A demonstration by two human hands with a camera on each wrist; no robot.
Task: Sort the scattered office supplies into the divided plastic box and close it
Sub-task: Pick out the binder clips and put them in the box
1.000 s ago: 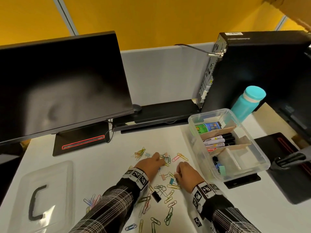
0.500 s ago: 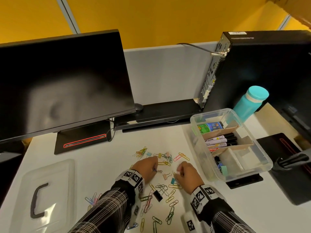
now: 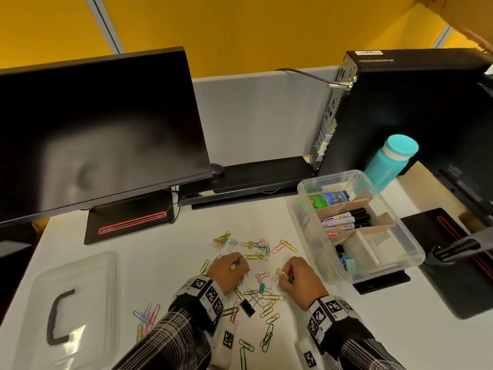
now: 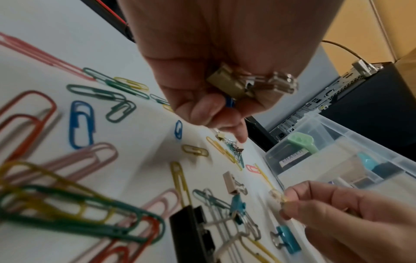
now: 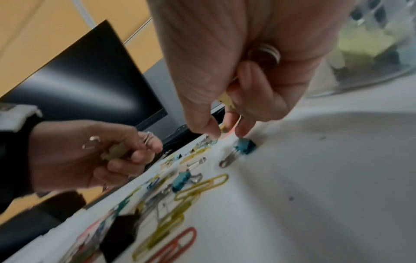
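Binder clips (image 3: 261, 277), paper clips (image 3: 269, 312): scattered on counter (image 3: 133, 252) beside plastic box (image 3: 412, 253). Light, stiff, likely slippery; best pinched by edges. Left hand (image 3: 229, 272) gripped olive clip (image 4: 227, 81); right hand (image 3: 300, 280) pinched yellow clip (image 3: 281, 272).

- A yellow wall (image 3: 240, 28) is rising behind a grey partition (image 3: 253, 116).
- A dark monitor (image 3: 101, 129) is standing on the white desk (image 3: 160, 249).
- A black computer tower (image 3: 400, 110) is sitting beside a teal bottle (image 3: 389, 161).
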